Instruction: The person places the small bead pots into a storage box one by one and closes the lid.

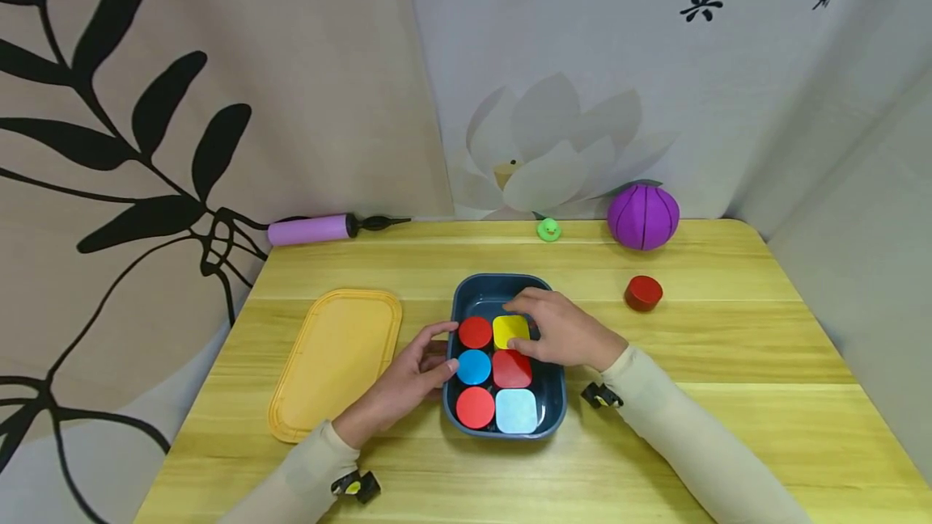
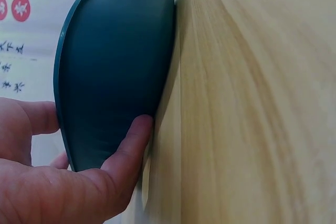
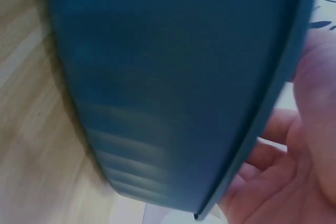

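Note:
A dark blue tub stands at the middle of the table. At its left side my left hand grips the rim and outer wall; the left wrist view shows fingers against that wall. My right hand reaches over the right rim, thumb and finger about a yellow square block in the tub. Below the yellow block sit a red square block and a light blue square block. The left column has a red round block, a blue round block and another red round block.
A yellow-orange lid or tray lies left of the tub. A dark red round block lies to the right. Along the back edge are a purple pump, a green duck toy and a purple ball-shaped lantern.

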A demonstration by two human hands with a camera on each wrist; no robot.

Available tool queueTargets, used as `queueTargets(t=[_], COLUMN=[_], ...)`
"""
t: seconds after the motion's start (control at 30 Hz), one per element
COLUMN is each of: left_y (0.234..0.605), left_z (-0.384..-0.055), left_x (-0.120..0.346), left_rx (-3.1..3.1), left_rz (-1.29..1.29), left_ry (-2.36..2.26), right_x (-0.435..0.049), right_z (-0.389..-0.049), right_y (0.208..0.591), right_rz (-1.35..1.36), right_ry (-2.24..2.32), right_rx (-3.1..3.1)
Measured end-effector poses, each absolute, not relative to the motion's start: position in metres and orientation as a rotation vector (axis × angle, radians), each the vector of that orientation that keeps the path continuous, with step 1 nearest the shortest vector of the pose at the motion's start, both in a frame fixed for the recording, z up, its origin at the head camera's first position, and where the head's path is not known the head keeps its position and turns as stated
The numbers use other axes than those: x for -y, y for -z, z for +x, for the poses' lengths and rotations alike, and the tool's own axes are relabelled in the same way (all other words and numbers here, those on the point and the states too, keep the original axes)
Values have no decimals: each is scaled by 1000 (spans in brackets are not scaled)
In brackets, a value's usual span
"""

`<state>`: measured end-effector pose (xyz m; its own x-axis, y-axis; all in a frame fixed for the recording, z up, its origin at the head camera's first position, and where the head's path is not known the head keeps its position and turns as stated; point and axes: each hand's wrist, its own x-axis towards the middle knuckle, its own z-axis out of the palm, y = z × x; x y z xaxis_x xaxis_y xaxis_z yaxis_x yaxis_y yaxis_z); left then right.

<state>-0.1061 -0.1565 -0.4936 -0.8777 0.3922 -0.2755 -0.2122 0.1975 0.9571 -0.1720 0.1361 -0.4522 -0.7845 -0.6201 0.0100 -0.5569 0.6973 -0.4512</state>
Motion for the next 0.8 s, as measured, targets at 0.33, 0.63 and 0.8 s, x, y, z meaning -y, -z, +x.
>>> queueTargets(t=[0.33, 0.63, 0.8], left_y=[495, 496, 497], left_z=[-106, -106, -106], left_x=[157, 156, 156], left_rx=[-2026, -2036, -2042], left_rz=[170, 176, 171], left_ry=[-1730, -1724, -1721], right_x=[-162, -198, -222], right_z=[-176, -184, -192], right_y=[445, 442, 446], right_rz=[-925, -780, -687], right_ry=[948, 1164, 1219], right_rx=[-2807, -2875, -2932])
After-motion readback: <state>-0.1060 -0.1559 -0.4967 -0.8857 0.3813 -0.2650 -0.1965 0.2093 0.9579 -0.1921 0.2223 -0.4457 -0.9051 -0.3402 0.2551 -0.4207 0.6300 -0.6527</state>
